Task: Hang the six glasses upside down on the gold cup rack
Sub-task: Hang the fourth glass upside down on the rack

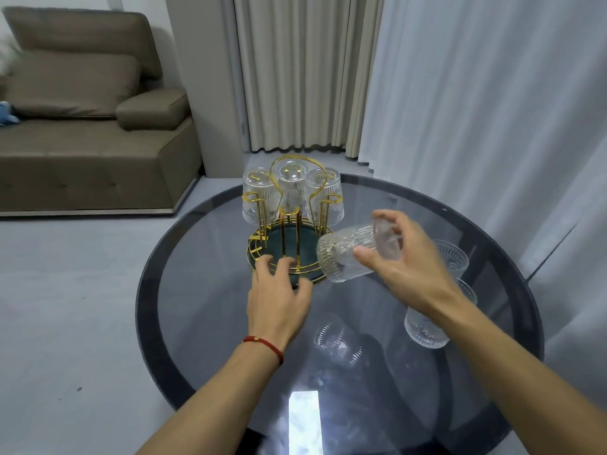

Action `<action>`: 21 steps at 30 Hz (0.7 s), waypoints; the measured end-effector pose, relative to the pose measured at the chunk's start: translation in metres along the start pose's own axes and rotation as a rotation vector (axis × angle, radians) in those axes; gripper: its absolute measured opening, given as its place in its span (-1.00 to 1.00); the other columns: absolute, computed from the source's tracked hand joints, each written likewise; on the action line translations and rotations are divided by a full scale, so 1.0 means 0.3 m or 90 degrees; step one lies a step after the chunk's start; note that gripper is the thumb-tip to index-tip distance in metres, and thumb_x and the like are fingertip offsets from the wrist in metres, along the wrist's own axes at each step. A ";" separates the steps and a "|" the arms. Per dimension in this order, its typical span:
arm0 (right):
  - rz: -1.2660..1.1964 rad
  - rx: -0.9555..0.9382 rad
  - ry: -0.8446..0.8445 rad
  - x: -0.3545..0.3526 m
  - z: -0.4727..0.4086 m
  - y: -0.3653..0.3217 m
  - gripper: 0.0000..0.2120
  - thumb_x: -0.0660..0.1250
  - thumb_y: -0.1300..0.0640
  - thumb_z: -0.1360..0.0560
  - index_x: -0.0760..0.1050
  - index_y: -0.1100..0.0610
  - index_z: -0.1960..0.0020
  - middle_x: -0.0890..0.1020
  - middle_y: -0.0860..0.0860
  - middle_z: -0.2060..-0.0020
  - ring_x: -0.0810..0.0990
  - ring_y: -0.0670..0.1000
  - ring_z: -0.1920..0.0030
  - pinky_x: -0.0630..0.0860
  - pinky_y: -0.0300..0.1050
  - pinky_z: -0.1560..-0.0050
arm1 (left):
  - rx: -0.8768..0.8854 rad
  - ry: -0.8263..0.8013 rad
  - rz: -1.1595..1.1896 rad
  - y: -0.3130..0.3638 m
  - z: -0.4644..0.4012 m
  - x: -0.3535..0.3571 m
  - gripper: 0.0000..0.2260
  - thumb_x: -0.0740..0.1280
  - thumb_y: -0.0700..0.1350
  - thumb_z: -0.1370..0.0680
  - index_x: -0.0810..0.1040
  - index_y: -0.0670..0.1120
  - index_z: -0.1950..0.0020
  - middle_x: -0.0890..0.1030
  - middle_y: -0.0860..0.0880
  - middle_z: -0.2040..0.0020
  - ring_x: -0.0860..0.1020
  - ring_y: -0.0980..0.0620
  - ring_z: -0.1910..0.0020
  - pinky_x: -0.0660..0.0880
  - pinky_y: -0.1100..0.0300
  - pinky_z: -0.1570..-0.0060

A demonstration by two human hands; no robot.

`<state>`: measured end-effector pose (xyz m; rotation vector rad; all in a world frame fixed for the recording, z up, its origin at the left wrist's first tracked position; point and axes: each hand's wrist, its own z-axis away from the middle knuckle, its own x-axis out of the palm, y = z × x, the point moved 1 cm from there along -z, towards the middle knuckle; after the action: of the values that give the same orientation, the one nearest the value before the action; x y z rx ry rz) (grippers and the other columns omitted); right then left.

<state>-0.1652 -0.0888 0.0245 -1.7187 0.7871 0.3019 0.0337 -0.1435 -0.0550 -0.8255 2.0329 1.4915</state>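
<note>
Gold wire pegs on the rack already carry three upturned glasses at the back, while the right hand holds a fourth glass in a closed grip, tipped mouth-first toward the rack's near side. The left hand, fingers spread and holding nothing, rests at the rack's base, seemingly to steady it. Two more glasses stand on the dark glass desk behind the right wrist. Next, the tipped glass needs turning fully over and lowering onto a free front peg.
</note>
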 end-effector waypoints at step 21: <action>0.243 -0.215 -0.046 0.313 -0.377 -0.472 -0.30 0.40 -0.11 -0.51 0.31 0.05 -0.58 0.47 0.15 -0.33 0.40 0.17 -0.37 0.36 0.04 -0.36 | 0.036 -0.188 -0.223 -0.103 0.010 0.110 -0.28 0.09 0.24 -0.59 -0.18 0.08 -0.64 -0.20 -0.11 -0.67 -0.30 -0.09 -0.62 -0.06 -0.14 -0.59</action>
<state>-0.0271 -0.2108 0.1122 -1.8479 1.0549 0.7909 0.0326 -0.1538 -0.0990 -0.8333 1.6123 1.2687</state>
